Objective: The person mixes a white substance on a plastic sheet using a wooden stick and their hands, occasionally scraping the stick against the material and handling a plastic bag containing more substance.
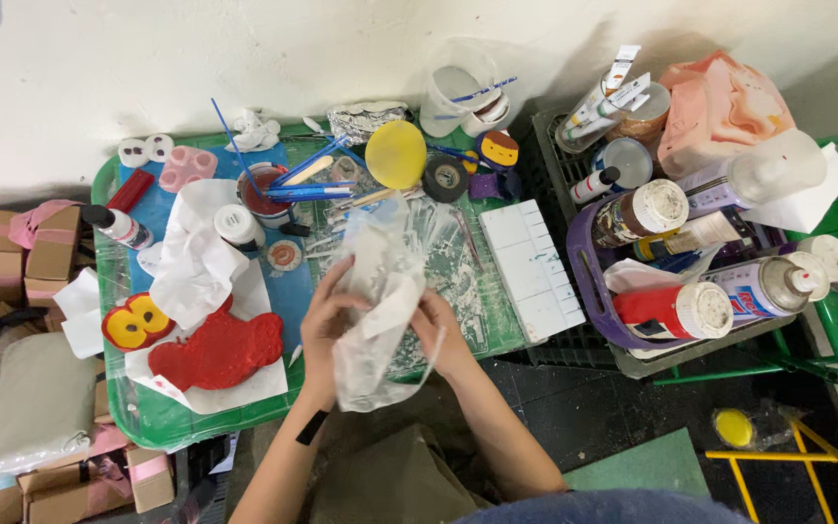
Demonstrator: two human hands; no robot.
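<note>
Big green tabletop (138, 412) is totally buried in craft stuff. On its right sits a purple basket (586, 291) of spray cans and bottles. Over the middle of the tabletop there's a crumpled clear plastic bag (380, 291), with the left hand (327, 320) clamped on its left side and the right hand (435, 330) pinching its right edge. A red clay figure (220, 351) lies on white paper just left of them, and a yellow balloon (396, 153) sits near the wall.

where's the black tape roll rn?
Head view: the black tape roll lies at the back of the green table, just right of the yellow disc, beyond the hands holding the clear plastic bag.
</note>
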